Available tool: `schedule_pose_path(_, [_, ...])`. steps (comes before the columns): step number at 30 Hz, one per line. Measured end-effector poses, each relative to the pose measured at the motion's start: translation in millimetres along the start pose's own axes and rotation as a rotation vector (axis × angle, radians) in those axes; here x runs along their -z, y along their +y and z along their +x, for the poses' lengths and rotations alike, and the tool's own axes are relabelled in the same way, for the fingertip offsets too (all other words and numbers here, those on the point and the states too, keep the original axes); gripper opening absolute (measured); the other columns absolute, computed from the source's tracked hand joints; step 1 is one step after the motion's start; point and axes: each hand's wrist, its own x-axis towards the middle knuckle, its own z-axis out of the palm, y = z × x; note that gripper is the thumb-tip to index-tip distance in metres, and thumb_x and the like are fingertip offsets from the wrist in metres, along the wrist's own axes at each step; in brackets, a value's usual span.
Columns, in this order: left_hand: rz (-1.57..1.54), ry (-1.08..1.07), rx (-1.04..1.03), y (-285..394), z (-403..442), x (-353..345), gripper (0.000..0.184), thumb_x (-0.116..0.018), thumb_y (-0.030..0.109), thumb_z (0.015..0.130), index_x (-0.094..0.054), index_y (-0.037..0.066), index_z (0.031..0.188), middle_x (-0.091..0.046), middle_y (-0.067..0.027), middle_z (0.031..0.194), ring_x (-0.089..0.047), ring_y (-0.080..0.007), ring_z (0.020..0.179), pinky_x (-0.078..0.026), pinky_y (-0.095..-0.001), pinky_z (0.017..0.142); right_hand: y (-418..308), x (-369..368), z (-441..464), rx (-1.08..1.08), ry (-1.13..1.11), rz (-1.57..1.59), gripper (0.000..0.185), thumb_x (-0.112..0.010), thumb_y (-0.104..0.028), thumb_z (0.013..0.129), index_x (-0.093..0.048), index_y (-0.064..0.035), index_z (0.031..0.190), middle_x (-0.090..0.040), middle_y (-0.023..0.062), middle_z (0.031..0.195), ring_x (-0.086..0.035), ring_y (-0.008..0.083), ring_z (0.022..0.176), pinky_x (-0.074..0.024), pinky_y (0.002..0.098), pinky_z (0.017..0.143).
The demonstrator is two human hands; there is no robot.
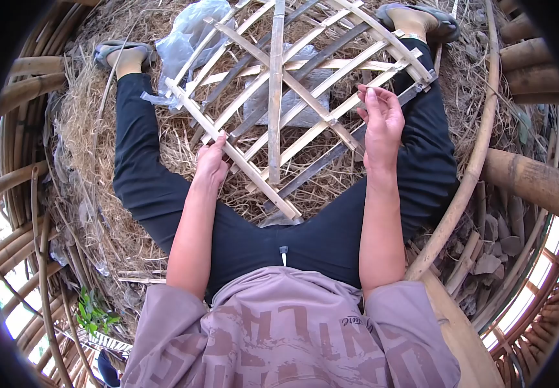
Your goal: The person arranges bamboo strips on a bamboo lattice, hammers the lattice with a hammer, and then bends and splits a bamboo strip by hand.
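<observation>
A lattice of split bamboo strips [275, 110] lies between my outstretched legs, its strips crossing diagonally, some pale and some dark grey. My left hand [212, 160] is closed around the pale strip along the lattice's lower left edge, with the thumb on top. My right hand [384, 123] is raised above the right side of the lattice, palm turned partly inward and fingers curled toward the thumb. Anything between those fingertips is too small to make out. One wider upright strip runs down the middle, over the crossed ones.
Dry straw [92, 136] covers the ground. A crumpled clear plastic bag [192, 39] lies at the upper left, and a flat plastic piece [257, 107] shows under the lattice. A long curved pole [467, 181] and a thick bamboo pole [531, 181] are on the right.
</observation>
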Motion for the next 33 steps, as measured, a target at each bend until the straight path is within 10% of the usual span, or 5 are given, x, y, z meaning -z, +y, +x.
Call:
schedule_pose_path(8, [0.042,0.022,0.017,1,0,-1,0.023,-0.063,0.026,0.093,-0.059,0.005,0.101,-0.063,-0.0087,0.097,-0.056,-0.0198,0.095,-0.037,-0.0468,0.096,-1,-4,-1,-0.023,-0.047,0.024,0.017,-0.060,-0.016,0.094,-0.056,-0.0018,0.103,-0.067,0.0091,0.103,-0.061,0.0104,0.094,-0.0471,0.0239,0.083])
schedule_pose_path(27, [0.011,0.004,0.031,1,1,-1,0.027,-0.062,0.031,0.091,-0.056,0.012,0.110,-0.061,-0.0062,0.098,-0.056,-0.0213,0.093,-0.044,-0.0463,0.087,2,-9,-3,-0.061,-0.185,-0.091,0.018,-0.063,-0.014,0.092,-0.057,0.0007,0.100,-0.067,0.0097,0.097,-0.063,0.0120,0.089,-0.0497,0.0256,0.081])
schedule_pose_path(33, [0.033,0.044,0.019,3,-3,-5,0.025,-0.062,0.030,0.091,-0.059,0.009,0.104,-0.063,-0.0069,0.093,-0.059,-0.0215,0.088,-0.045,-0.0432,0.082,13,-12,-11,-0.028,-0.361,-0.577,0.027,-0.065,-0.022,0.088,-0.059,0.0020,0.100,-0.068,0.0143,0.093,-0.067,0.0231,0.084,-0.0522,0.0339,0.078])
